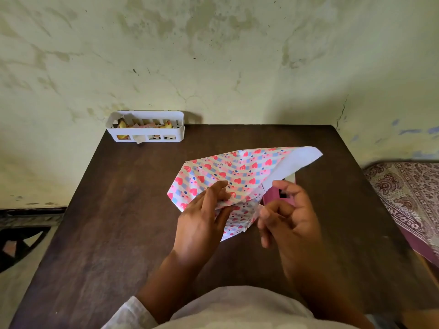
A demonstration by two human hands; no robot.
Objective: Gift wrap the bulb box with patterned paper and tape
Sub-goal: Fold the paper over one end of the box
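The heart-patterned wrapping paper [228,172] lies draped over the bulb box in the middle of the dark wooden table [123,210]. Only the pink end of the box [275,194] shows, under a lifted white flap of the paper on the right. My left hand [204,217] presses the paper down on top of the box with its fingers stretched out. My right hand [285,214] hovers at the open right end with its fingers loosely curled, next to the paper's edge; I cannot tell whether it pinches anything. No tape is visible.
A white slotted plastic basket [145,136] holding paper scraps stands at the table's back left corner against the stained wall. A bed with a patterned cover [408,193] borders the table on the right.
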